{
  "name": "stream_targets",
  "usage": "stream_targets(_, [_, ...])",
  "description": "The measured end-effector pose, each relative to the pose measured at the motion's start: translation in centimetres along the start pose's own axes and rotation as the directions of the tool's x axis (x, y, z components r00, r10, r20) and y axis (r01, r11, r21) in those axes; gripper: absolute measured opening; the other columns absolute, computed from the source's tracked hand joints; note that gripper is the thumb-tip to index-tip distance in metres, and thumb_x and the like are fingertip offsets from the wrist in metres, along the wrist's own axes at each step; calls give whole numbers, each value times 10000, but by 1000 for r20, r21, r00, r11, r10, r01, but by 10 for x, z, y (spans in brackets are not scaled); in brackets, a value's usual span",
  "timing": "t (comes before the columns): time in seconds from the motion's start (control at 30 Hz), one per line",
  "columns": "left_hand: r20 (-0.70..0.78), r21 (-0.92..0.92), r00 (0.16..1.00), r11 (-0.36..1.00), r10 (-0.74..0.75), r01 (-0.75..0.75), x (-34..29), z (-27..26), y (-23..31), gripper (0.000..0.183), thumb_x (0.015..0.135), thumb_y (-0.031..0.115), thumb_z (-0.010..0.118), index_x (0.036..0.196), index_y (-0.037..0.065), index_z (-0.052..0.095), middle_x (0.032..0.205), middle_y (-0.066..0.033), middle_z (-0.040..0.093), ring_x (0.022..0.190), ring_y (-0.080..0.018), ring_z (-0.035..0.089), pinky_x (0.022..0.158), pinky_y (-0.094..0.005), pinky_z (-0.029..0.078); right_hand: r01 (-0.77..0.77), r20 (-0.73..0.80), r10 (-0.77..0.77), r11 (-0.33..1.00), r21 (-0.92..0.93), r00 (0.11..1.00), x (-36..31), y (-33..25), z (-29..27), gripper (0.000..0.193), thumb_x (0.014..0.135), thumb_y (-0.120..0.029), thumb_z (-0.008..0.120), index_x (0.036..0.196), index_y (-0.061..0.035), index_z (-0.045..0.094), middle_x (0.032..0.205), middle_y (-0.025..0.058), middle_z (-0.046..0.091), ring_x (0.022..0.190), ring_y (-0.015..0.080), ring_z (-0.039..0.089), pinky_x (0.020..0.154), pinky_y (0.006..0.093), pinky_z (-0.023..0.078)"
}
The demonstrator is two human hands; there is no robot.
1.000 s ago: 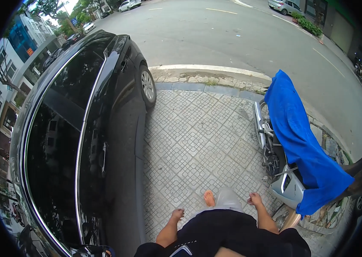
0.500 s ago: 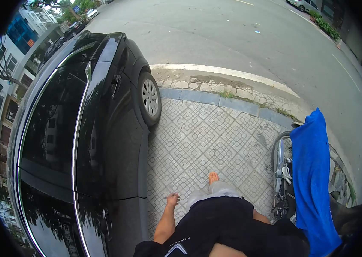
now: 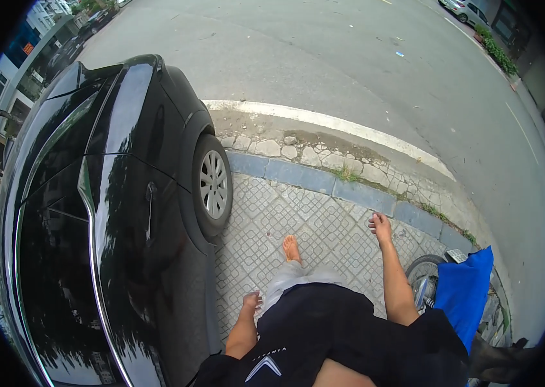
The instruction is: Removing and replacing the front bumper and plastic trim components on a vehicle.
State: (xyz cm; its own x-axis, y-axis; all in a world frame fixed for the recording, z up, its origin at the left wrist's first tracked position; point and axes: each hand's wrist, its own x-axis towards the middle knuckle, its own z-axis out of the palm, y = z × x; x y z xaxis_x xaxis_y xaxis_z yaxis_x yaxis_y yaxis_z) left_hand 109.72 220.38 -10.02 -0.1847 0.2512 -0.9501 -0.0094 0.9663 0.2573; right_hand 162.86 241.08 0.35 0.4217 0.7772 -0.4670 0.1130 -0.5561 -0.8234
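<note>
My left hand (image 3: 252,300) hangs low beside my body, next to the lower side of a black car (image 3: 137,213). Its fingers look loosely bent and apart, with nothing seen in them. Reaching forward over the tiled pavement (image 3: 324,222), my right hand (image 3: 381,227) has its fingers apart and holds nothing. Neither hand touches anything. One bare foot (image 3: 290,248) is stretched out ahead of me on the tiles, below grey trousers (image 3: 301,276).
On the right stands a two-wheeler with its wheel (image 3: 424,266) partly under a blue cloth (image 3: 463,293). Blue-grey kerb stones (image 3: 298,175) and broken paving edge the road (image 3: 324,61) ahead. The car's rear wheel (image 3: 213,185) stands close on the left.
I have moved forward along the pavement, so the car and the covered two-wheeler sit lower in view. My right arm has swung forward into sight. My left hand stays low.
</note>
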Motion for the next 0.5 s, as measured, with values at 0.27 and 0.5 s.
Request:
stream_targets(0.27, [-53, 70, 813, 814, 580, -576, 56, 10, 414, 498, 950, 360, 603, 1271, -20, 588, 1082, -137, 695, 905, -217, 675, 747, -325, 519, -125, 330, 405, 771, -625, 853, 66, 55, 89, 532, 966, -416, 564, 1384, -90, 513, 1147, 89, 688, 975, 254, 668, 834, 391, 526])
stream_targets(0.5, [-205, -73, 686, 688, 698, -722, 112, 41, 652, 381, 994, 271, 558, 1235, -23, 591, 1082, -125, 700, 910, -195, 678, 751, -333, 538, 66, 373, 236, 764, -642, 897, 293, -39, 179, 535, 977, -433, 530, 1394, -99, 512, 1204, 91, 667, 1066, 280, 641, 900, 408, 504])
